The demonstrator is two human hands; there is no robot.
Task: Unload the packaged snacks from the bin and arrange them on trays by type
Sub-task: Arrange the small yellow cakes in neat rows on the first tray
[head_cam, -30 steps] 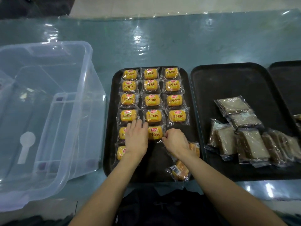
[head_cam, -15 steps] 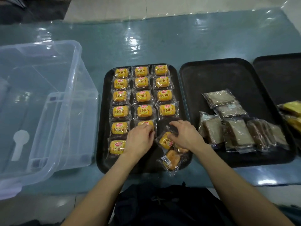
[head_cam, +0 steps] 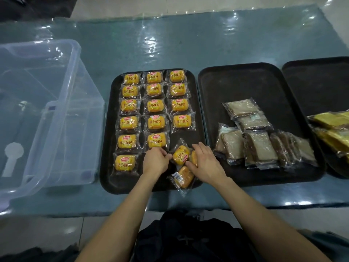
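- Where the right column of the left tray point(head_cam: 132, 183) stops, lower middle of the frame: packet point(head_cam: 181, 155) lying skewed, long axis running lower left to upper right, top of the label turned toward the lower right.
- Clear wrapper, orange-yellow bun inside, red logo and dark characters on the label; same kind as the rows point(head_cam: 155, 105) set square above it, labels upright.
- Left hand point(head_cam: 155, 161) just left of it, fingers curled, tips against the wrapper's left edge; cannot tell whether pinching or only touching.
- Right hand point(head_cam: 204, 161) just right of it, fingers loosely spread and nearly straight, resting on a second packet point(head_cam: 194, 157) that touches the first; thumb at that packet's lower edge.
- Third packet point(head_cam: 184, 176) below both, barcode side up, overhanging the tray's near rim.
- Brown packets point(head_cam: 260, 146) crowded on the middle tray point(head_cam: 245, 86), right of the hands.
- Clear bin point(head_cam: 56, 129) at the left of the frame.
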